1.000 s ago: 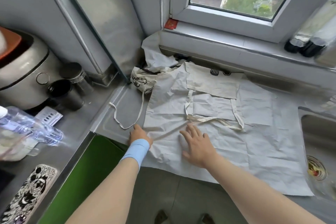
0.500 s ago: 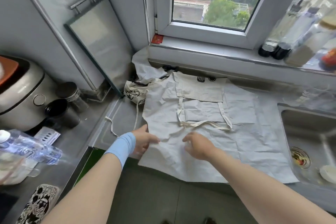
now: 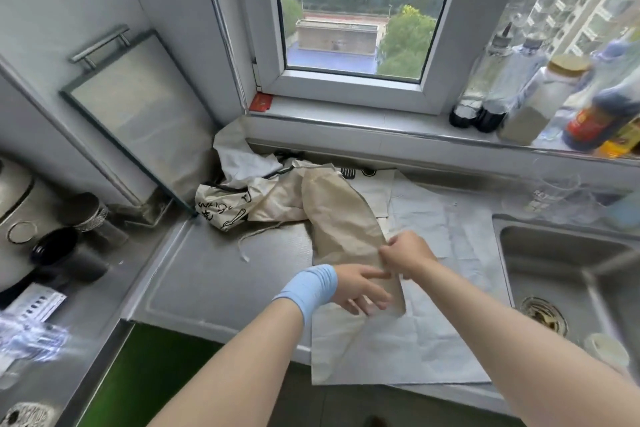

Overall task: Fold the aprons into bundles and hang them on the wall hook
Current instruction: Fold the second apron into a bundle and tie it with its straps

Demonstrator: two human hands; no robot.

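Note:
A cream apron (image 3: pixel 341 218) lies over the steel counter (image 3: pixel 214 274), its left half turned over to the right into a long narrow fold. My right hand (image 3: pixel 405 253) pinches the fold's near edge. With fingers spread, my left hand (image 3: pixel 360 288), blue band at the wrist, rests against the fold's lower end. Under it a pale grey apron (image 3: pixel 433 322) lies spread flat, hanging over the counter's front edge. A loose tie string (image 3: pixel 256 236) trails to the left. No wall hook is in view.
A crumpled printed cloth (image 3: pixel 225 206) sits in the back corner beside a metal board (image 3: pixel 138 114) leaning on the wall. The sink (image 3: pixel 568 270) is at the right. Bottles (image 3: pixel 519 90) line the windowsill. A cooker (image 3: pixel 14 218), dark cups (image 3: pixel 65 253) stand at left.
The cream apron lay flat before; both hands took its left edge and swung it over to the right into a narrow fold. The view has tilted up toward the window.

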